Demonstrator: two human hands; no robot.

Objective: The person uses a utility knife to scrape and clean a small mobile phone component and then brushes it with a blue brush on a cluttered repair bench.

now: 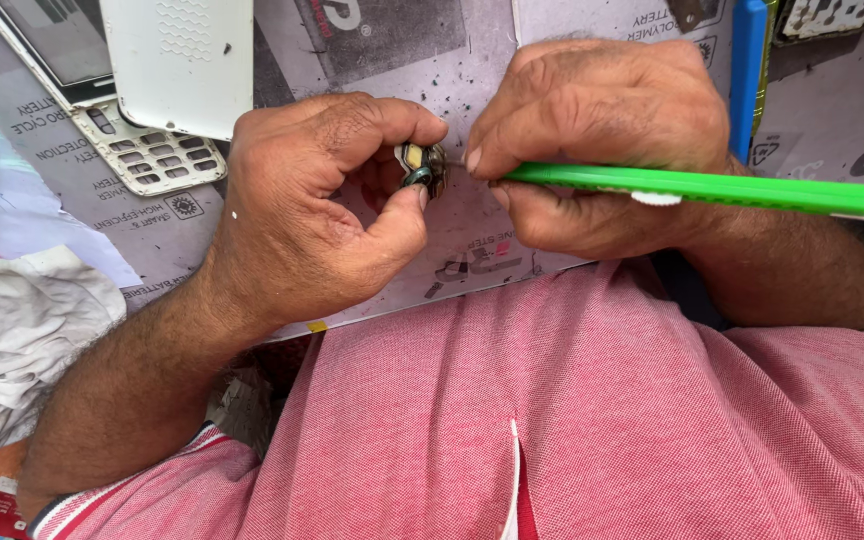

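Note:
My left hand (322, 200) pinches a small round metal part (422, 166) between thumb and forefinger, just above a printed cardboard sheet (452, 60). My right hand (597, 140) grips a green-handled tool (712, 187) like a pen, its handle running out to the right. The tool's tip is at the small part; the tip itself is hidden by my fingers. Both hands sit close together, nearly touching.
A white phone back cover (180, 62) and a keypad panel (147, 155) lie at the upper left. A crumpled white cloth (12, 330) is at the left. A blue tool handle (748, 70) stands at the upper right. My red shirt (552, 420) fills the foreground.

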